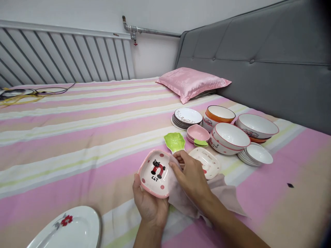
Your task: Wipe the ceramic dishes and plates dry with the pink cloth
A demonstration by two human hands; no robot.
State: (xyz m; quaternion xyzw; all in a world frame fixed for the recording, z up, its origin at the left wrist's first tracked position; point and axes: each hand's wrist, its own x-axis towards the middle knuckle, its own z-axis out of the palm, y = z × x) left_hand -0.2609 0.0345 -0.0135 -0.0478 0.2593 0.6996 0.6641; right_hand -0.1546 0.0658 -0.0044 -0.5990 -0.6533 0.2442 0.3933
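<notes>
A flowered plate (pixel 69 229) lies at lower left on the striped bed (pixel 77 137). Near centre, the left hand (pixel 148 203) cups a small, square pink cat dish (pixel 155 172) from beneath, fingers curled round its near edge, face tilted up. Immediately right, the right hand (pixel 192 179) pinches a pale cloth (pixel 224 194) against the dish's right rim. Stacked bowls (pixel 230 136) stand farther right.

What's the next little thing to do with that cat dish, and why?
Probably sweep the cloth inward across the face of the cat dish. The right hand presses the cloth only at the dish's right rim, while the left hand cradles the dish from below, so the middle with the cat picture lies uncovered.
</notes>
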